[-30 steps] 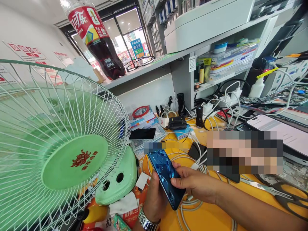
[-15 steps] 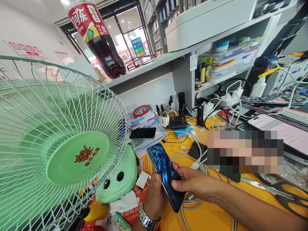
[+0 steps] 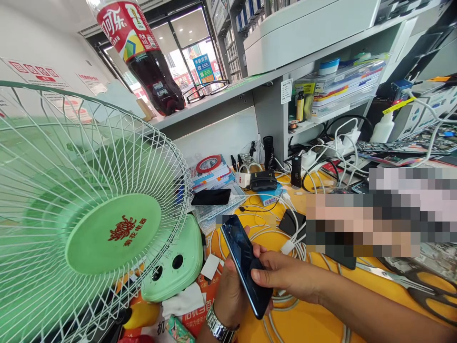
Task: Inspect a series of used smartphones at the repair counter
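Note:
A dark blue, glossy smartphone [image 3: 242, 259] is held tilted above the yellow table mat [image 3: 300, 319]. My left hand [image 3: 230, 288], with a metal watch on its wrist, grips the phone from below and along its left edge. Its fingertips show behind the far side. My right hand [image 3: 276, 272] pinches the right edge, thumb on the upper face and fingers curled beneath. Coiled white cables [image 3: 285, 302] lie under the phone. Another black phone [image 3: 211, 196] rests on bubble wrap just beyond.
A green fan [image 3: 114, 233] fills the left side. A cola bottle [image 3: 153, 76] stands on the shelf ledge above. Scissors [image 3: 403, 281] lie at the right, near a blurred patch. Chargers and a power strip [image 3: 335, 147] with tangled cables sit at the back right.
The phone has turned slightly in my hands, so its left side edge shows more and the bright reflection on its face has dimmed. Both hands keep their hold.

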The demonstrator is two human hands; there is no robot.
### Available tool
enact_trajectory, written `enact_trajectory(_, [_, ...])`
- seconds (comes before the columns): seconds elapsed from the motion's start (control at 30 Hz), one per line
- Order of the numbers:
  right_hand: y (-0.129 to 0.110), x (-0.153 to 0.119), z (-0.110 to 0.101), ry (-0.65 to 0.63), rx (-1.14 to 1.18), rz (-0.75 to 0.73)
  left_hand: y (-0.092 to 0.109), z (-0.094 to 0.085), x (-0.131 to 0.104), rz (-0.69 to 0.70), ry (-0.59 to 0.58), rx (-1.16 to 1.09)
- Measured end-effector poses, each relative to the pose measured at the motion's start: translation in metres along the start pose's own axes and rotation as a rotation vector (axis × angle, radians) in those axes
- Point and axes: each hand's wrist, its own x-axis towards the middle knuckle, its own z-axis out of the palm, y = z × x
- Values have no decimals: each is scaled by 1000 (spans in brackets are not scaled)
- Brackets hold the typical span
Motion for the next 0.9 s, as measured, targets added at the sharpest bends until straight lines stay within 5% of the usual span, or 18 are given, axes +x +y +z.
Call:
enact_trajectory(0.2, [-5,-3,1,12,-1,57,1,4,1,68,41,-5])
enact_trajectory(0.37, [-1,-1,0,17,-46,45,5,11,7,161,183,43])
enact_trajectory(0.7, [6,1,-1,8,23,-11,3,13,9,-43,152,-47])
enact_trajectory(0.9, [-2,-3,2,-62,8,-73,10,10,11,-120,215,-323])
